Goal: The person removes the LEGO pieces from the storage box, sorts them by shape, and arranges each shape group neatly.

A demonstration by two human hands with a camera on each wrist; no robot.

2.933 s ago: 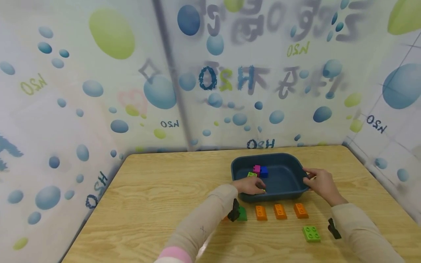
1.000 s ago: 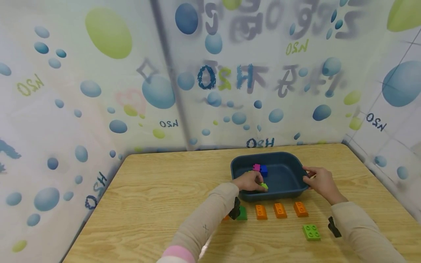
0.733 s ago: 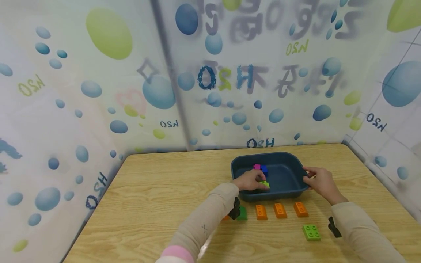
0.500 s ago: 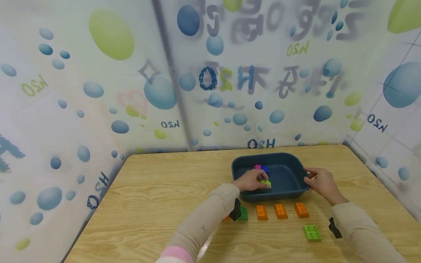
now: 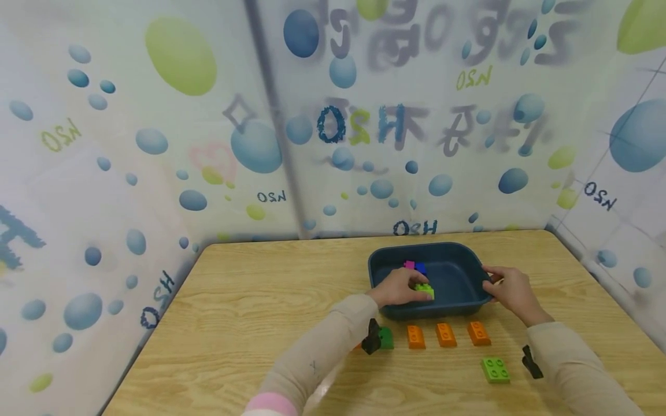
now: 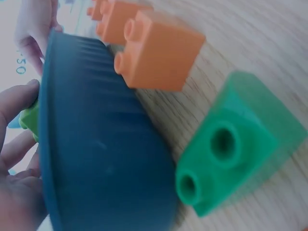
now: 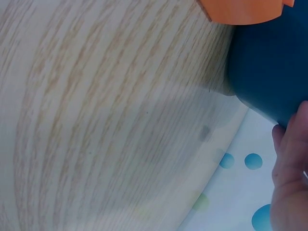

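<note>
Your table [image 5: 250, 306] is big and made of wood, and it carries everything here. On it, toward the far right, sits the dark blue tub [image 5: 458, 254]. It is longer from side to side than from front to back.

Both your hands are at the tub. Your right hand [image 5: 512, 289] holds the tub's right rim, with fingers curled over the edge. Your left hand [image 5: 398, 287] reaches over the near left wall and down inside.

The fingers [image 5: 416, 277] of your left hand pinch a light green brick [image 5: 425, 290]. The brick is inside the tub, near the front wall and left of the middle. It sits at your fingertips, on their right side, so your left hand is much nearer to it than your right. I cannot tell if the brick rests on the tub floor or hangs just above it.

Farther back in the tub lie a pink brick [image 5: 409, 264] and a blue brick [image 5: 420, 268], touching each other. They are just beyond the light green brick.

In front of the tub, on the table, three orange bricks [image 5: 446, 334] stand in a row from left to right. Their long sides point away from you. Left of them is a dark green brick [image 5: 385, 338], just beside your left wrist. A flat green brick [image 5: 495, 370] lies closest to you, near your right sleeve [image 5: 572, 364].
</note>
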